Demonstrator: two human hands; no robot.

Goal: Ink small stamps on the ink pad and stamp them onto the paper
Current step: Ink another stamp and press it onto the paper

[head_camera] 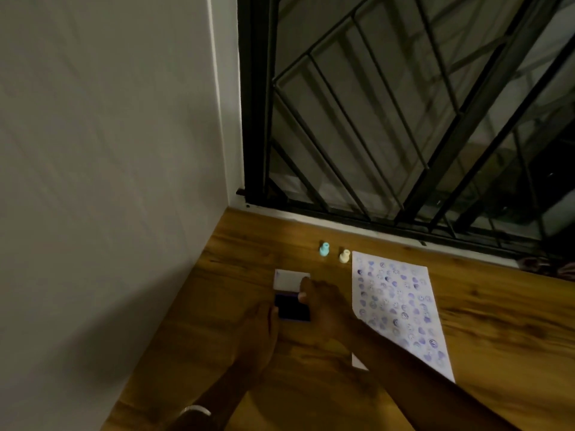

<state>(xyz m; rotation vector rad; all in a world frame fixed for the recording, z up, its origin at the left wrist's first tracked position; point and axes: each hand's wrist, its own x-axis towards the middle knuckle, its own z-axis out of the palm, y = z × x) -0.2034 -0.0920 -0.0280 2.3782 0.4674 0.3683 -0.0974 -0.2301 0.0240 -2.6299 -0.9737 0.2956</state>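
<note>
A dark purple ink pad (294,308) lies open on the wooden table (485,325), its white lid (287,279) folded back behind it. My left hand (259,332) touches the pad's left edge. My right hand (323,306) rests on the pad's right side, fingers on the lid's right corner. Whether either hand grips the pad is unclear. A sheet of paper (401,309) covered with several purple stamp prints lies to the right. A teal stamp (324,249) and a cream stamp (344,256) stand upright behind the pad, apart from both hands.
A white wall (109,181) borders the table on the left. A dark window grille (404,119) runs along the back edge. My right forearm crosses the paper's lower left corner. A bracelet (196,410) is on my left wrist.
</note>
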